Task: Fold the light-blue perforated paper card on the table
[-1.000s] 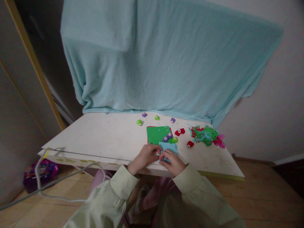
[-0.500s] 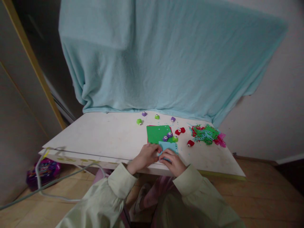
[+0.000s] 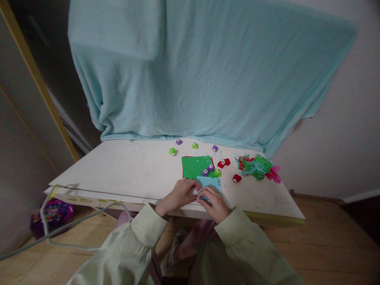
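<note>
A light blue paper sheet [image 3: 208, 182] lies at the table's front edge, with a row of small holes along its right side. My left hand [image 3: 183, 192] is closed on the sheet's left edge, thumb and fingers together. Bent over the sheet's near part, my right hand [image 3: 215, 202] pinches its front edge; the fingers hide what lies under them. Just behind is a green paper sheet [image 3: 194, 167] on top of red paper. On and beside it sit small purple [image 3: 210, 168], green [image 3: 217, 173] and red [image 3: 236, 178] pieces with white knobs, which look like craft punches.
A heap of punched paper scraps [image 3: 255, 166] lies at the table's right. More small punches, such as a green one [image 3: 172, 151], stand toward the back. A light blue cloth [image 3: 208, 79] hangs behind the white table [image 3: 133, 166]. A grey cable [image 3: 74, 227] runs at the left.
The whole view has shifted slightly. Both hands stay at the blue paper, with the right fingers moved only a little.
</note>
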`<act>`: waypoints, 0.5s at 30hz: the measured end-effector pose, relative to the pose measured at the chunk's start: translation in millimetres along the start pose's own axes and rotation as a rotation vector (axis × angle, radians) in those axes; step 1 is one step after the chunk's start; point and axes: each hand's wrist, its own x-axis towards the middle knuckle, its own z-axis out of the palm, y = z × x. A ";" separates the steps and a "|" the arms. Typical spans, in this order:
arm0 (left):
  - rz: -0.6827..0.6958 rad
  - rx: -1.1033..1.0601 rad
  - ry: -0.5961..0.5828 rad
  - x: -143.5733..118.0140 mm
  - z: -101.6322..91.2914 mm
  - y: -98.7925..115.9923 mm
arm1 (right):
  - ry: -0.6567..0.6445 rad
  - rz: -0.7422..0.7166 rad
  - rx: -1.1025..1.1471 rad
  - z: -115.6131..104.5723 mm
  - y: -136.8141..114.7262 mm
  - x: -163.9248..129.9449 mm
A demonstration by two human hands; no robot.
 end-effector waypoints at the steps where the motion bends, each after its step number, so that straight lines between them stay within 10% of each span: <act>1: -0.005 0.004 -0.002 0.1 0.0 0.4 | -0.002 0.003 0.003 0.7 -0.3 0.5; 15: -0.013 0.064 -0.017 2.1 4.6 -3.5 | -0.051 -0.028 0.034 -2.1 -0.7 0.8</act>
